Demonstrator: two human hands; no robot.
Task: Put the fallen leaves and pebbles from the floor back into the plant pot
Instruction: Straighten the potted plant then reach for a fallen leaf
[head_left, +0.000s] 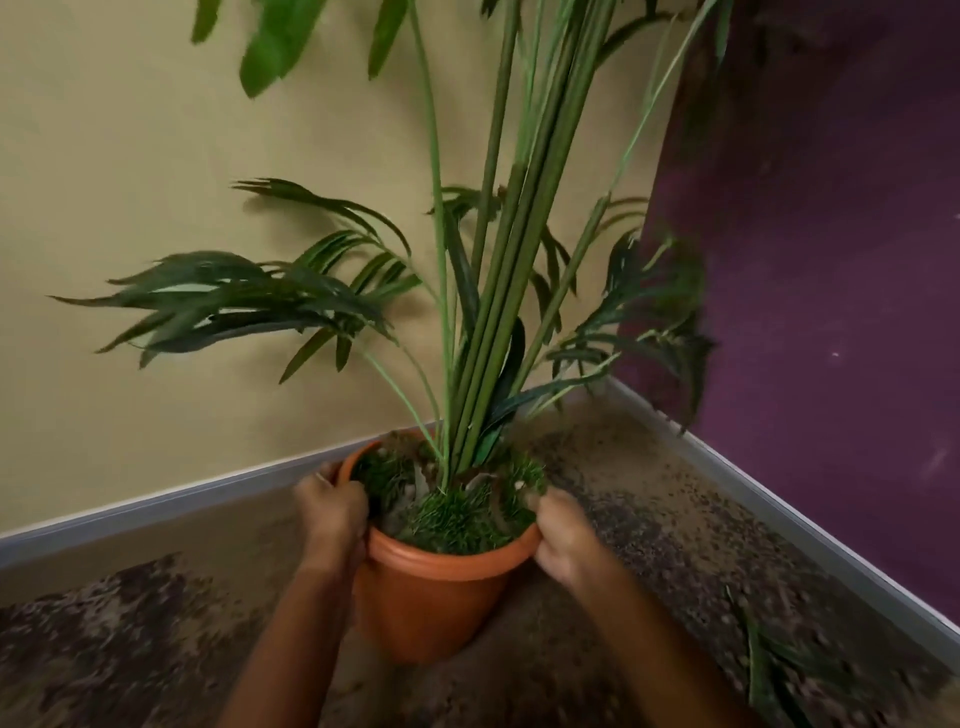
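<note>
I count one terracotta plant pot (434, 597) standing on the speckled floor (649, 545) in the wall corner. My left hand (332, 512) and right hand (563, 535) are each closed around its rim, on opposite sides. One fallen leaf (769, 660) lies lower right, blurred and partly cropped. I cannot make out pebbles.

Plant pot (431, 597): terracotta-coloured, smooth, slight sheen, looks like plastic. Stems (498, 291): smooth, matt green, even in colour; perhaps artificial, picture too blurred to be sure. Moss-like filling (452, 525) in pot: rough, bristly. Floor (649, 545): speckled brown and beige, stone-like, dull finish. Left wall (130, 208): matt beige paint, smooth. Right wall (831, 260): matt purple, slightly grainy. Skirting (156, 501): grey, smooth, faint gloss.
</note>
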